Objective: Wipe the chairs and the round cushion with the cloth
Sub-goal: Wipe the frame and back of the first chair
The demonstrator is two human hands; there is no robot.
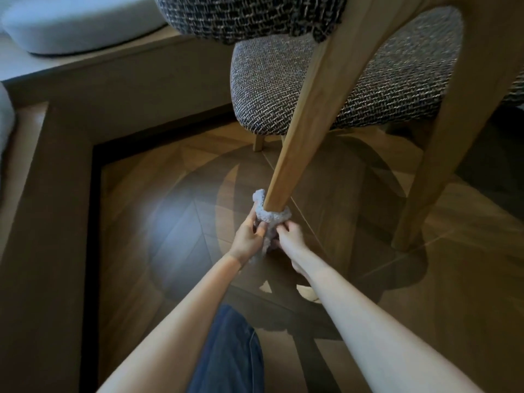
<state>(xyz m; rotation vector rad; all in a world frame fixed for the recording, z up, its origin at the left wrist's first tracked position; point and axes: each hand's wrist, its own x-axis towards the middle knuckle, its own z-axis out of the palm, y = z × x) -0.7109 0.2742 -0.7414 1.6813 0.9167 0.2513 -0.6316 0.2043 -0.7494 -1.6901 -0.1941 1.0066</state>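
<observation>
Fluffy grey cloth (270,215) rings the wooden chair leg (286,163); left hand (249,236) and right hand (290,235) pinch its ends; best pulled snug and slid upward.

Bare forearms (175,321) & blue denim leg (226,353)

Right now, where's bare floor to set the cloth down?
Bare floor left of the chair leg, up to the dark border; more between it and the second leg. Crowded at its foot: left hand, right hand, cloth.

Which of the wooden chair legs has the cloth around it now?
The long middle leg: the cloth wraps its lower end; the right leg and short far leg are bare.
</observation>
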